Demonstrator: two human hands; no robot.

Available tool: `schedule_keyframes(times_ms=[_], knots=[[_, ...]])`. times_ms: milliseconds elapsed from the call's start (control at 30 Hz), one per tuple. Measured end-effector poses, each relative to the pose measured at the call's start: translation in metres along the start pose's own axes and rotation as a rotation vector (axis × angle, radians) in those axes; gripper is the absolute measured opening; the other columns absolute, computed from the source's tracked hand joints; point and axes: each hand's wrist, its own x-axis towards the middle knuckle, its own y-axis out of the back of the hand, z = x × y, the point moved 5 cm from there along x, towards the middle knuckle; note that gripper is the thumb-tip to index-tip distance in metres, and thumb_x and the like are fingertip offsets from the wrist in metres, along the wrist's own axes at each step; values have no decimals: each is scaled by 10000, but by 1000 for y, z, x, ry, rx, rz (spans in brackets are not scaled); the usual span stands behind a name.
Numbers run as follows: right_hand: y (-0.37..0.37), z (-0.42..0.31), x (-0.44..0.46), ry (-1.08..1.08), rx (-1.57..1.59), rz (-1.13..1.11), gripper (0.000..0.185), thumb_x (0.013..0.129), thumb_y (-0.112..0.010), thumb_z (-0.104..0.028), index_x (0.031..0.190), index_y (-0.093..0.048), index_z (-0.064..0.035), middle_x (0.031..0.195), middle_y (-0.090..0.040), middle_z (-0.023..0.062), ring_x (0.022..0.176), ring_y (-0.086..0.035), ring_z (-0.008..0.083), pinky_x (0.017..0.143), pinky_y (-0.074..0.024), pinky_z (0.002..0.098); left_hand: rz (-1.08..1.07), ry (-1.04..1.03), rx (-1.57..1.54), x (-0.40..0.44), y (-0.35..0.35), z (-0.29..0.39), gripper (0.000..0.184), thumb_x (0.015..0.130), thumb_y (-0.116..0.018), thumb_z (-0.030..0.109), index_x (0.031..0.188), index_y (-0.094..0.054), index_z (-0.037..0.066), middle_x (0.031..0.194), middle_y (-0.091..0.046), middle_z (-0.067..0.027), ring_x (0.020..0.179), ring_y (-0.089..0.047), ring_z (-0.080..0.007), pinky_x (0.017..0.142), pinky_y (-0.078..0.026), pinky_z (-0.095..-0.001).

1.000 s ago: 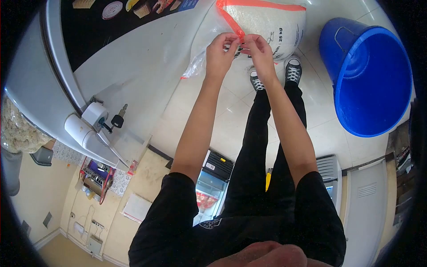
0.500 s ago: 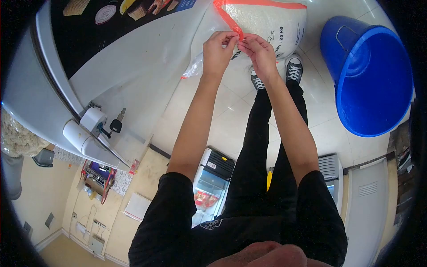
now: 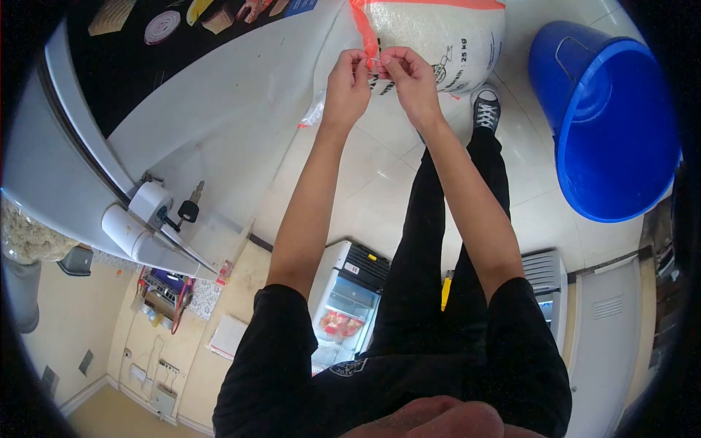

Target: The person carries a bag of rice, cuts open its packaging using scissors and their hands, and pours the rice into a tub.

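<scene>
Both left hand (image 3: 347, 91) and right hand (image 3: 414, 82) were at the far bag's (image 3: 434, 33) red edge (image 3: 366, 33): left pinched it, right's grip I could not tell; apparently edge-working, next needing steadiness.

Pale, glossy floor tiles (image 3: 380, 190) carrying a sack (image 3: 423, 29), a blue bin (image 3: 621, 131) and a dark shoe (image 3: 487, 109).
The tiles meet in thin joints and catch small glints of light. The sack, orange-edged and printed "25 kg", rests with the white-laced shoe just beside it; the bin stands apart from both, its mouth open, bare tile between. A glass-fronted fridge (image 3: 343, 314) seems to stand there too, though its base is hard to make out.
</scene>
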Motion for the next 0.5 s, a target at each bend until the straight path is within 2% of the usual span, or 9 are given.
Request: schedule_keyframes(times_ms=[167,267,433,500], knots=[[-5,-11,-8,118,-105,14,163,944,-636,-56,1079,-652,35,976,-693,75,853,-654,125,798,-535,263,46,1,-136,-3,-6,-1,114,995,-539,46,1083,-577,-16,951,-682,-118,855,-651,-157,753,-531,-295],[-1,-12,-7,199,-237,11,176,928,-654,-62,1083,-658,22,979,-692,79,847,-662,138,783,-539,275,-4,49,-145,-4,-6,3,113,990,-556,56,1072,-584,-15,952,-684,-111,848,-656,-158,765,-534,-293],[-2,-32,-6,345,-582,-42,204,891,-672,-78,1078,-655,2,932,-675,112,820,-673,186,732,-539,299,-64,-18,-33,-1,3,4,122,995,-570,83,1073,-585,-10,964,-687,-98,846,-665,-158,759,-538,-292],[-5,-35,-5,342,-583,-75,202,875,-676,-87,1050,-647,10,915,-666,118,810,-671,197,714,-534,303,-87,-53,40,-2,2,8,126,1002,-565,89,1084,-578,-6,973,-684,-95,848,-665,-156,757,-540,-293]])
